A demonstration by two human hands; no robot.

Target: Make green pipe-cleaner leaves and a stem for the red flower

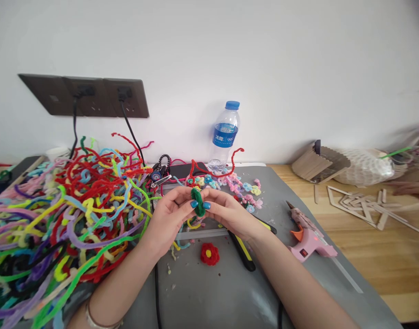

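Note:
Between my two hands is a dark green pipe cleaner (197,201), bent into a small narrow loop. My left hand (171,214) pinches it from the left with thumb and fingers. From the right, my right hand (230,211) grips the same piece, its thumb close to the left thumb. Below them on the grey mat lies a red pipe-cleaner flower (209,254) with a yellow centre. Yellow-and-black handled pliers or cutters (244,249) rest partly under my right hand and wrist.
A large heap of colourful pipe cleaners (89,196) covers the left. Small pastel flowers (241,185) lie beyond my hands, near a plastic bottle (226,132). At right are a pink glue gun (310,237), wooden sticks (365,205) and another person's hand (413,189).

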